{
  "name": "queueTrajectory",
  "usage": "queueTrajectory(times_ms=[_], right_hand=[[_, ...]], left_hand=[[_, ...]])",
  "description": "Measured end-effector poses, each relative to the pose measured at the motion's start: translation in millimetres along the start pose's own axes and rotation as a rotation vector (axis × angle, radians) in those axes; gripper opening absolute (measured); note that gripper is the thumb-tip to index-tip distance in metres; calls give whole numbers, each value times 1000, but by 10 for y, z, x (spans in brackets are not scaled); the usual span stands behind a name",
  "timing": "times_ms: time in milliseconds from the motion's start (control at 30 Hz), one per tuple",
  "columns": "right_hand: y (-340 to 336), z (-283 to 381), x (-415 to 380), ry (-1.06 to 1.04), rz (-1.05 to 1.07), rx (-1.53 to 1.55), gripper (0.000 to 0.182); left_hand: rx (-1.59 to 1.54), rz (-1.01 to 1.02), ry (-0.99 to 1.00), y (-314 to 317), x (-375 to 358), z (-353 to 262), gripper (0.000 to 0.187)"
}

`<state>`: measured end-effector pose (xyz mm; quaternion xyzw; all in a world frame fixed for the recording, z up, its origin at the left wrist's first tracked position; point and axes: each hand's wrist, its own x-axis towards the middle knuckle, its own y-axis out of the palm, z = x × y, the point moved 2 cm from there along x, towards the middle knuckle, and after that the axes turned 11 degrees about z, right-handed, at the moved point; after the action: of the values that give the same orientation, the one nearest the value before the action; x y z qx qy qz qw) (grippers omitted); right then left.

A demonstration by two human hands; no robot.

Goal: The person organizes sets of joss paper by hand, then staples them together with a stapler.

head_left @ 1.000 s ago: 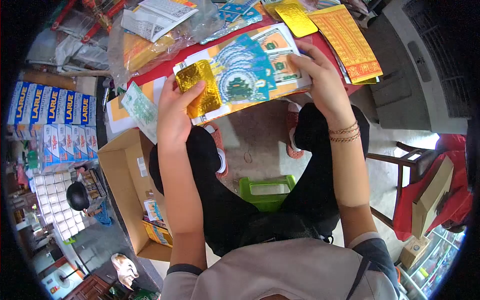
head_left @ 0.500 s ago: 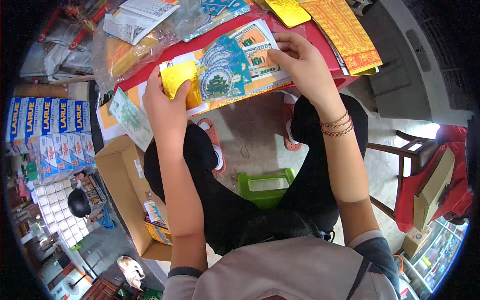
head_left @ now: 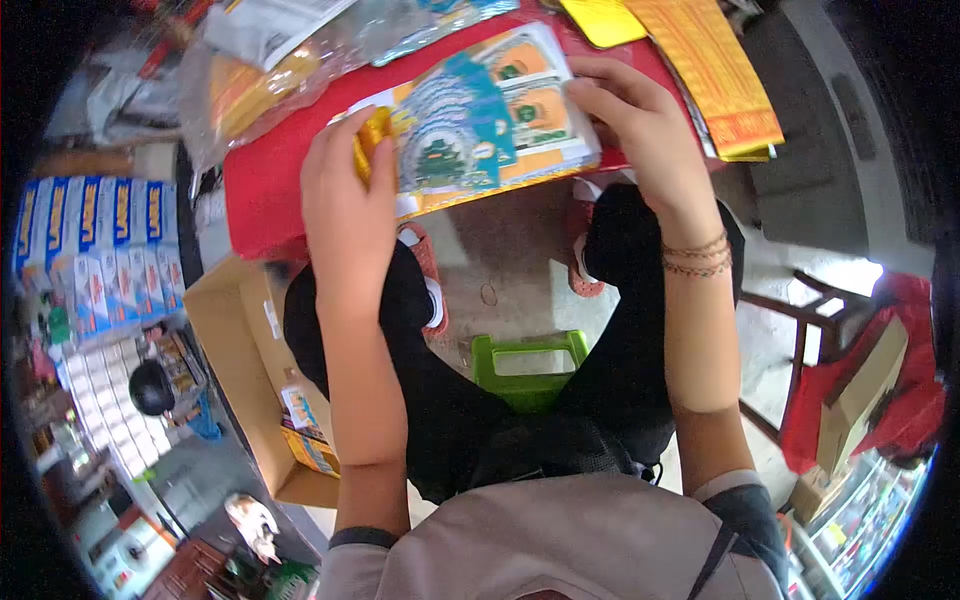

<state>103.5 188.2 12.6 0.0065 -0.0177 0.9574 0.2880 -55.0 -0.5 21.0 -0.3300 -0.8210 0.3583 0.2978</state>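
Observation:
A layered stack of joss paper (head_left: pixel 545 160) lies over the front edge of the red table, with a fan of blue-green printed notes (head_left: pixel 440 150) and dollar-style notes (head_left: pixel 540 110) on top. My left hand (head_left: pixel 345 190) is closed around the stack's left end. Between its thumb and fingers shows a narrow strip of gold foil paper (head_left: pixel 372 140). At the right edge, my right hand (head_left: pixel 635 125) pinches the sheets between thumb and fingers. The undersides of the sheets and some fingertips are hidden, and the papers are slightly blurred.
Plastic-wrapped paper packs (head_left: pixel 260 85) lie at the back left of the red table (head_left: pixel 265 195). Orange printed sheets (head_left: pixel 715 75) and a yellow pad (head_left: pixel 605 20) are at the right. A cardboard box (head_left: pixel 235 320) stands left of my legs, a green stool (head_left: pixel 530 370) between them.
The stack's left part, with the pale green note, no longer spreads across the table; bare red shows there. The gold paper now appears as a narrow strip. Both hands have shifted slightly right.

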Motion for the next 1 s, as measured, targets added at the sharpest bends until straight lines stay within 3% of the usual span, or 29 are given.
queueTrajectory(times_ms=[67,167,200,467,567,633,700,767,900,1000], right_hand=[[3,42,-16,49,-5,-4,31],[-27,7,18,116,-40,-10,33],[-56,-48,50,74,-38,3,33],[-120,-93,88,59,-29,-35,29],[-193,-120,116,82,-1,-35,30],[-187,-93,111,62,16,-76,32],[-194,-106,102,103,-7,-8,33],[-171,-78,113,130,-21,-32,34],[-156,-18,97,157,-56,-26,34],[-14,46,80,136,-72,8,30]], left_hand=[[128,-1,21,14,2,39,29],[103,-223,219,64,-36,89,31],[34,-188,114,11,-32,59,31],[-231,-532,234,-716,-198,186,23],[-561,-656,-114,-972,-639,870,18],[-716,-714,-419,-902,-1138,1664,19],[-500,-539,-768,-703,-1752,2329,23],[-462,-559,-826,-455,-2251,2756,25],[-431,-481,-681,-695,-2106,2488,24],[-470,-413,-418,-961,-1284,1751,20]])
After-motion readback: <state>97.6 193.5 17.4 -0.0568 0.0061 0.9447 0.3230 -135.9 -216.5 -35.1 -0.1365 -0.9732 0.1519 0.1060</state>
